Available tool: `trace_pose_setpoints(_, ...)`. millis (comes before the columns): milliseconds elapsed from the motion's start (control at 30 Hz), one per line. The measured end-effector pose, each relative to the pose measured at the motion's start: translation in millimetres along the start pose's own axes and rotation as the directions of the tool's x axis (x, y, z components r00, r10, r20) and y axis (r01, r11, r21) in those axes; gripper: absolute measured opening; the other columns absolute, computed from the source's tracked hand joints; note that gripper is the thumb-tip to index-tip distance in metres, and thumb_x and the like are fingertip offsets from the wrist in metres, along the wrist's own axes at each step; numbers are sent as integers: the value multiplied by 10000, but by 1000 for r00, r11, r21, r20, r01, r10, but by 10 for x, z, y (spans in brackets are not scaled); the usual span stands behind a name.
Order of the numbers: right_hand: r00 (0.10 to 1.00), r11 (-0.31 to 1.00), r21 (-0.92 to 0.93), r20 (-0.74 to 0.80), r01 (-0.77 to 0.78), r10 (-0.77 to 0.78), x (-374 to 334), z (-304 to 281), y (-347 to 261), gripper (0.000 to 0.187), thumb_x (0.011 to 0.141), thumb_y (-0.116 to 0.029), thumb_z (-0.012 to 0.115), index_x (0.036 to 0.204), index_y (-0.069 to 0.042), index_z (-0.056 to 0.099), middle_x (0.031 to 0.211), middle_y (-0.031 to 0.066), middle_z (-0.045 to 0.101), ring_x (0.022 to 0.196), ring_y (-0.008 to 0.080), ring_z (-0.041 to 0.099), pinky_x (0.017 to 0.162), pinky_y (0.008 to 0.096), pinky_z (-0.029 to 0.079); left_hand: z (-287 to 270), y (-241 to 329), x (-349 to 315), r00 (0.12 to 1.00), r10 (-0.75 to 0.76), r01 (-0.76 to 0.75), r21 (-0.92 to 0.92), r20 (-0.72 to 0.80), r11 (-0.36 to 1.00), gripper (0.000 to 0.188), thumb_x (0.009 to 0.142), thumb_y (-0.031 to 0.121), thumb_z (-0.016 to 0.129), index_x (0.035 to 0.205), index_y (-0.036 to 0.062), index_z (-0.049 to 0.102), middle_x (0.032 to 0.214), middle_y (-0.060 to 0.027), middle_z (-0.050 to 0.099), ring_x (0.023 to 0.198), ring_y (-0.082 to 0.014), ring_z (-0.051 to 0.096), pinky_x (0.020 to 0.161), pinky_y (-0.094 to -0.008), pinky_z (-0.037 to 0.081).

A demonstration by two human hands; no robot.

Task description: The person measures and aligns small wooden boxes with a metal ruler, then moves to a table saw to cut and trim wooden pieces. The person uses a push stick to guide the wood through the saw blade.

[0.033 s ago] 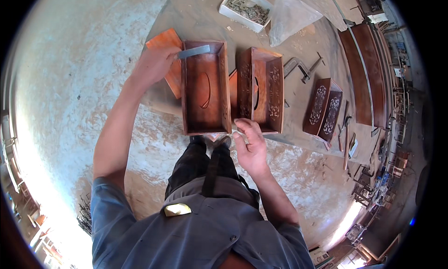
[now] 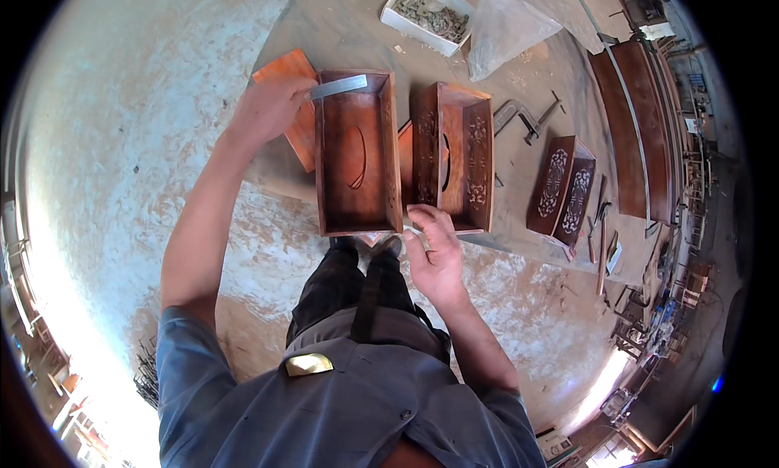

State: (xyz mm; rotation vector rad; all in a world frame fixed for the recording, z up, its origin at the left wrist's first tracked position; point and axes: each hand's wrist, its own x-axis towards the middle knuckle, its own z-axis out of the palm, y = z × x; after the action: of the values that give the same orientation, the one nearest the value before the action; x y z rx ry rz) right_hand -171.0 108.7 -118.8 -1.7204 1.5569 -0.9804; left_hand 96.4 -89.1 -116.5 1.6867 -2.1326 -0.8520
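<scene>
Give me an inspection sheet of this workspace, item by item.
Surface: dusty grey work surface, wood chips scattered.
Job's things: open wooden box with a metal ruler across its far end; second carved box beside it.
Clutter: orange board, white tray of scraps, plastic sheet, metal clamp, carved panels, hand tools.
Hands: left hand holds the ruler's end; right hand at the boxes' near edge, grip unclear.
Cables: nothing seen.
Surroundings: long dark wooden boards, pale floor.
</scene>
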Motion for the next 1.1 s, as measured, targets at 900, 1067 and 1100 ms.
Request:
trace_pose_setpoints(900,986,977,-200,159,75,-43,166,344,113,460,737,-44,744,1167,15,588,1416,205,397,1290,400,385,1056,450,369,174,-49,360,989,147,-149,-102,-26,984,151,888,90,561,963,15,668,984,-116,600,905,-270,607,826,-356,488)
trace_pose_setpoints(1067,986,982,-176,161,67,-39,162,354,142,467,739,-43,746,1173,22,586,1428,210,379,1304,400,373,1062,446,366,173,-77,407,981,192,-193,-73,-21,978,135,883,83,568,955,14,659,994,-111,591,906,-261,604,820,-355,485)
trace_pose_setpoints(1100,987,984,-167,158,59,-33,157,363,155,467,740,-44,745,1174,23,585,1429,212,377,1308,399,370,1065,445,365,169,-82,417,981,191,-192,-82,-13,978,134,883,85,570,958,12,654,996,-110,590,901,-259,604,818,-355,485)
